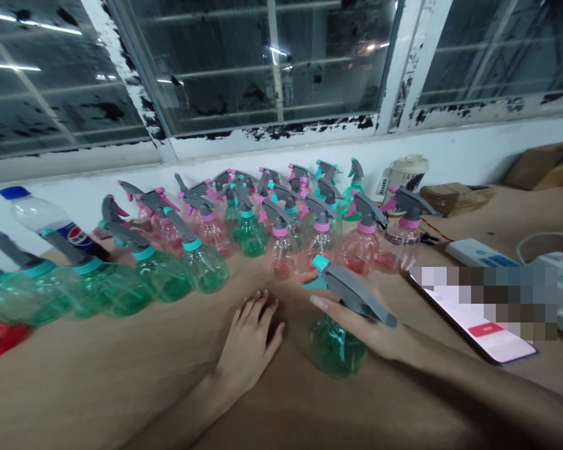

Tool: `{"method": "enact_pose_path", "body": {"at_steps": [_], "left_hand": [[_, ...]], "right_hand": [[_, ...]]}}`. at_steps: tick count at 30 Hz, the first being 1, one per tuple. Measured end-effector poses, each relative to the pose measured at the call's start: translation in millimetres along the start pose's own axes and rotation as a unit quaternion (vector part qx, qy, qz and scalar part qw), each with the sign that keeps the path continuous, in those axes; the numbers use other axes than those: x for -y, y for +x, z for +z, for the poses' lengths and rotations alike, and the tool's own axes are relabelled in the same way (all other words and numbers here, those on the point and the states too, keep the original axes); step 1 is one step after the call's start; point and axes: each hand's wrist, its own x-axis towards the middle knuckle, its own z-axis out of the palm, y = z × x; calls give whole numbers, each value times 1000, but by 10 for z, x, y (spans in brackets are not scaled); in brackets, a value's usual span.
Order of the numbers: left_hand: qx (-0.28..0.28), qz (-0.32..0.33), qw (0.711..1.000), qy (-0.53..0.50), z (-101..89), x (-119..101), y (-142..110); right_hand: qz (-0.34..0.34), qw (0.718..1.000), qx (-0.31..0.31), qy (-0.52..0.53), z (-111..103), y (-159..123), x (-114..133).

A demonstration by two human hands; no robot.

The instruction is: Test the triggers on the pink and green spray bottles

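From here I see dark barred windows (263, 69) in white frames mottled with black, strips of light showing in the glass. Below them a white wall (483, 147) runs along the far edge of a light brown wooden table (98, 387).

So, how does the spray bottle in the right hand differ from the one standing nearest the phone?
The green bottle has a green-tinted body and teal nozzle; the pink bottle has a pinkish body with pink collar and nozzle. The right hand grips the green bottle, while the pink bottle stands untouched. Both have rounded, see-through bodies and gray spray heads.
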Motion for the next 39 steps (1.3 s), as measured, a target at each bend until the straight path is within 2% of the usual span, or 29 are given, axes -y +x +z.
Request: {"method": "enact_pose_path", "body": {"at_steps": [7,13,20,28,34,39], "left_hand": [[3,0,1000,-4,0,1,2],[3,-1,1000,-6,-7,-11,-2],[0,1,1000,-4,5,-6,-5],[-1,-4,1000,-2,18,-10,-6],[-17,0,1000,-7,26,-3,-13],[-13,2,1000,-5,19,-8,-6]], "right_hand": [[19,1000,0,-12,-40,43,129],[15,999,-18,-35,-34,43,64],[22,1000,3,-21,-31,-4,-10],[13,999,-8,-29,-37,22,59],[18,996,-17,-84,-55,29,98],[10,999,-7,-43,-60,33,123]]}}
